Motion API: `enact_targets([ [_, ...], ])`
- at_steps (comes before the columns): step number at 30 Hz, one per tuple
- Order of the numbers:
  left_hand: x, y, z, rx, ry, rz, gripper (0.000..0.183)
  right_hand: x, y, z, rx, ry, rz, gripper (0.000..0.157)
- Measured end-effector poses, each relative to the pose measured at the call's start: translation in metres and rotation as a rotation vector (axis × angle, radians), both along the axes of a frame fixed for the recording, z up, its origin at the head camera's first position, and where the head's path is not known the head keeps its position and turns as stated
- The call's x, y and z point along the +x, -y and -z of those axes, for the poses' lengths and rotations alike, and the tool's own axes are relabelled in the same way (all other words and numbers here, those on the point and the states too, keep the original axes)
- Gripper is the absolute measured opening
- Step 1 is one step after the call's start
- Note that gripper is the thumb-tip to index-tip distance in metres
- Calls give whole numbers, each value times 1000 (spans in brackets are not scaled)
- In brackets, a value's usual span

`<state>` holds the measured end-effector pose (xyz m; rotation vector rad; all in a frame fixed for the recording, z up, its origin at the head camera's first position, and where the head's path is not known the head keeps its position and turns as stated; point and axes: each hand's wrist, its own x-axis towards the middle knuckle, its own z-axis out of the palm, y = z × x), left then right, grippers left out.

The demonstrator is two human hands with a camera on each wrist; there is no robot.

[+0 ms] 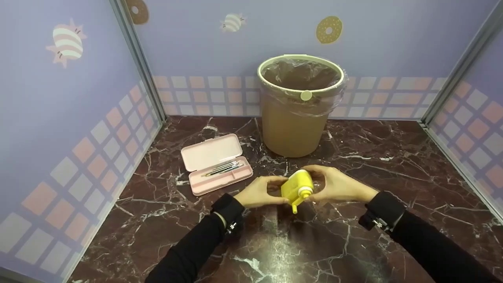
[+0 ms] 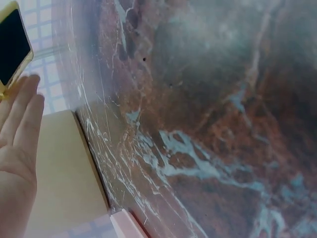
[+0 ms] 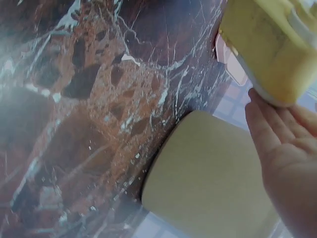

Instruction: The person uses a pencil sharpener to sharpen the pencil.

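Note:
A yellow-and-white pencil sharpener [image 1: 294, 188] with a small crank handle is held above the marble-patterned table. My left hand [image 1: 261, 192] pinches its left end between thumb and fingers. On the opposite end, my right hand [image 1: 340, 186] grips it, thumb near the crank side. A dark rectangular face of the sharpener [image 2: 14, 47] shows in the left wrist view, over the extended fingers. In the right wrist view, fingertips touch the white edge of the yellow body [image 3: 267, 54]. To the left lies an open pink pencil case [image 1: 212, 151] containing several pencils [image 1: 224, 168].
A tan waste bin [image 1: 292, 131] with a clear plastic liner [image 1: 334, 94] stands behind the hands, near the back wall. Patterned panels [image 1: 94, 137] enclose the table [image 1: 157, 232] at the left, back and right.

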<state>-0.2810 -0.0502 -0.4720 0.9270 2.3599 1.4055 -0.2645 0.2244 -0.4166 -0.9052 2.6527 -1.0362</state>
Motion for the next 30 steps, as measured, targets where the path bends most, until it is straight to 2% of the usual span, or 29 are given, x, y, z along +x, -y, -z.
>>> enact_targets([
  [7, 9, -1, -4, -93, -196, -61, 81, 0, 5, 2, -57, 53, 164, 76],
  [11, 16, -10, -6, -175, -346, -167, 88, 0, 12, 0, -29, 59, 255, 77],
  [17, 24, -26, -6, -345, -556, -339, 81, 1, 21, -1, 35, 57, 369, 69],
  [21, 26, -35, -4, -418, -616, -393, 74, 2, 24, 2, 60, 26, 410, 63],
  [26, 24, -43, -1, -458, -709, -441, 60, 1, 28, 4, 58, -15, 424, 59],
  [30, 22, -45, 1, -475, -733, -460, 53, 1, 31, 4, 68, -25, 438, 61],
])
